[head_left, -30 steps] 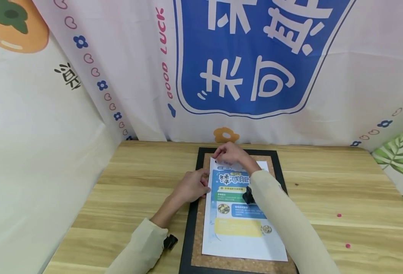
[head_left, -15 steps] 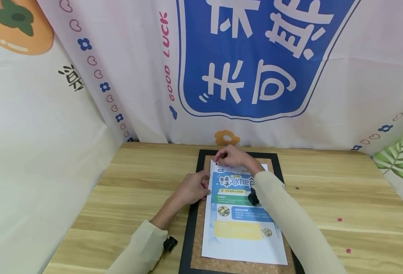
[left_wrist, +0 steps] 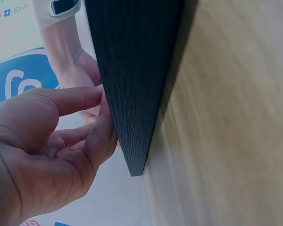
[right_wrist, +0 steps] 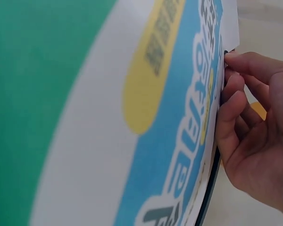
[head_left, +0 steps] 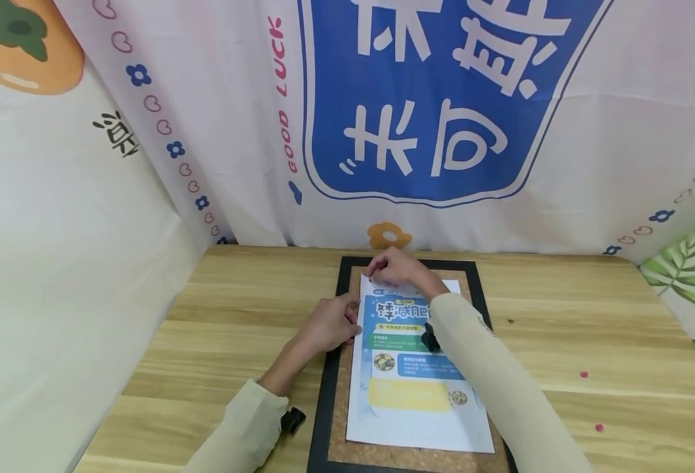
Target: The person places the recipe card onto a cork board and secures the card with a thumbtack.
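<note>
A printed poster point(head_left: 418, 424) with blue, green and yellow blocks lies on a cork board point(head_left: 338, 420) in a black frame point(head_left: 320, 420). My right hand point(head_left: 396, 266) is at the poster's top left corner; its fingertips pinch a small dark push pin point(right_wrist: 226, 53), mostly hidden by the fingers. My left hand point(head_left: 331, 322) rests at the poster's upper left edge, thumb and finger apart, touching the paper and board. In the left wrist view, the black frame's side point(left_wrist: 134, 84) hides what those fingertips touch. The right forearm covers part of the poster's right side.
Two small pink things point(head_left: 584, 374), perhaps push pins, lie on the wooden table point(head_left: 560, 315) to the right. A printed cloth point(head_left: 253, 157) hangs behind the table's back edge. Another white cloth point(head_left: 75, 263) borders it on the left.
The head view shifts slightly. My right hand stays at the poster's top left corner with small finger movements, and my left hand keeps its place at the left edge.
</note>
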{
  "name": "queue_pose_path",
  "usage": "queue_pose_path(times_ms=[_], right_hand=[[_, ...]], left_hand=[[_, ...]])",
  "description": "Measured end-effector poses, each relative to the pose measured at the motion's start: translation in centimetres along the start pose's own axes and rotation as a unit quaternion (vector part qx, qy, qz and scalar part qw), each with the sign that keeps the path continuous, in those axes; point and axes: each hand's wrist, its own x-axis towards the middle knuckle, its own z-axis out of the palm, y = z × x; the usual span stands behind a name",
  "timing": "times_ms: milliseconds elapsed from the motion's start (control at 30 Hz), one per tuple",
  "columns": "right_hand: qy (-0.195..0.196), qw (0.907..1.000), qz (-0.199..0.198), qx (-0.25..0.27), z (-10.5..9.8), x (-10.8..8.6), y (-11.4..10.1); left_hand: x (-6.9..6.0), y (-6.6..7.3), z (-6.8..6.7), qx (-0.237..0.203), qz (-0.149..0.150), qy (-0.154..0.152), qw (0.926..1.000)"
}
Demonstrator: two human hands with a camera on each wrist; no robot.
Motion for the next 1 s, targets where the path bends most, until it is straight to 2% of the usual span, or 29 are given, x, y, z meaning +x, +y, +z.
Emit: queue_pose_path(times_ms=[300, 567, 767, 1000], right_hand=[[0.023, 0.9996, 0.015, -0.010, 0.2, -0.2, -0.6], [0.022, 0.9996, -0.015, -0.005, 0.2, -0.9, 0.1], [0.002, 0.9999, -0.011, 0.009, -0.4, -2.3, 0.0], [-0.011, 0.9999, 0.007, -0.001, -1.1, -3.9, 0.5]], left_hand=[[0.1, 0.2, -0.1, 0.007, -0.002, 0.002, 1.0000], [0.1, 0.0, 0.1, 0.009, -0.005, 0.005, 0.9999], [0.2, 0.0, 0.1, 0.007, -0.006, 0.004, 1.0000], [0.3, 0.0, 0.1, 0.004, -0.014, 0.003, 0.9999]])
